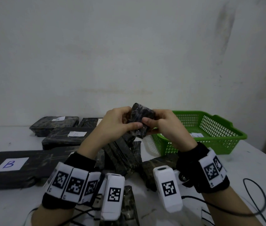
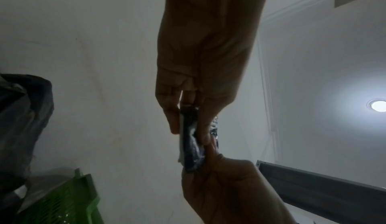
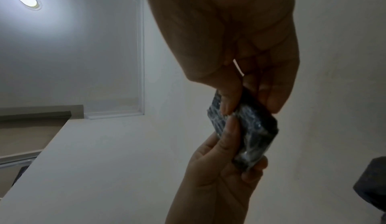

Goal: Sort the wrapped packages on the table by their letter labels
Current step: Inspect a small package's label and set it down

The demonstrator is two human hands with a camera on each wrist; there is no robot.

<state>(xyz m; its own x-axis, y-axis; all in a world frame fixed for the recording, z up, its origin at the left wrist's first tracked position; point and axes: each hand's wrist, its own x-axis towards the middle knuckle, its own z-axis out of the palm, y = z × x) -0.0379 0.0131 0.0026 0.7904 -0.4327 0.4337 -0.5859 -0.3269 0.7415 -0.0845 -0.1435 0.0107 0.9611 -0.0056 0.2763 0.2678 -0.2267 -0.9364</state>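
Note:
Above the table, both hands hold up one small black wrapped package (image 1: 143, 118). My left hand (image 1: 129, 120) pinches its left side and my right hand (image 1: 152, 125) pinches its right side. Its label is not visible. The left wrist view shows the package (image 2: 191, 138) edge-on between my left hand (image 2: 188, 125) and my right hand (image 2: 225, 186). In the right wrist view my right hand (image 3: 248, 102) grips its top and my left hand (image 3: 240, 155) its lower end. Flat packages lie at the left: two labelled B (image 1: 11, 163) (image 1: 76, 133), one A (image 1: 58, 119).
A green plastic basket (image 1: 218, 128) stands at the right with a paper label (image 1: 197, 135) inside. A white basket edge (image 1: 152, 147) shows beside it. A pile of black packages (image 1: 124, 157) lies under my hands. Black cables (image 1: 253, 203) trail at the front right.

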